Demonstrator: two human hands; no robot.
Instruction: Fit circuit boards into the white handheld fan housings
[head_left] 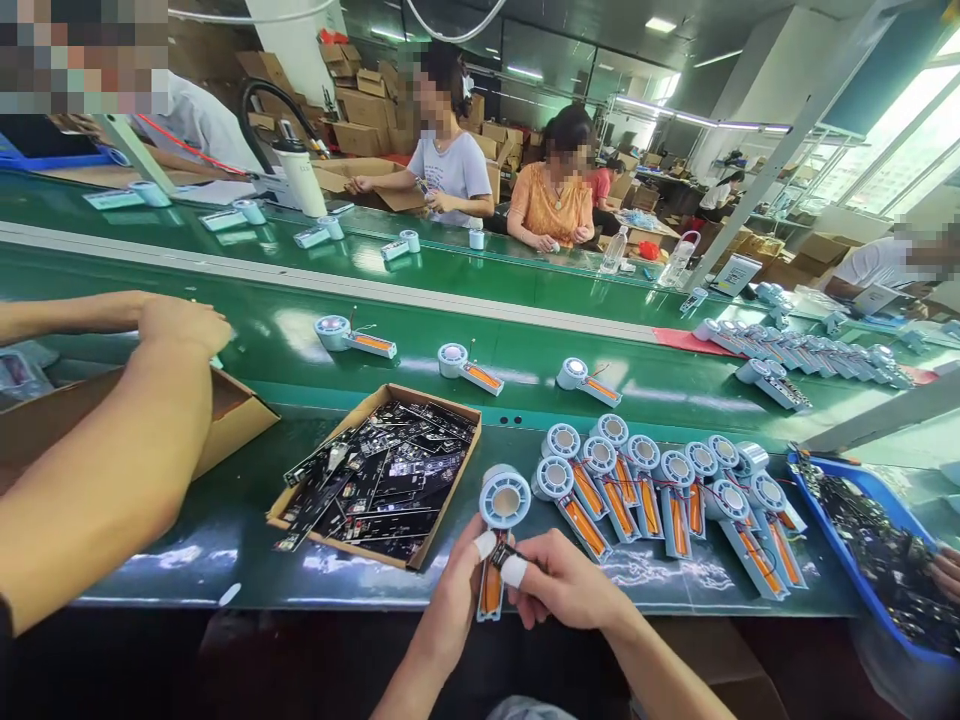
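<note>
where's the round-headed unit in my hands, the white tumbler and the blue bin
Round-headed unit (505,501): head view, on its grey centre disc
White tumbler (300,182): head view, on its body
Blue bin (889,495): head view, on its far wall

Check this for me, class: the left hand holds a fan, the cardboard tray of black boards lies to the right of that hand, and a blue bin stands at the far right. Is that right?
Not quite: in the head view, the cardboard tray of black boards lies to the left of the left hand. The fan and blue bin are as stated.
</note>
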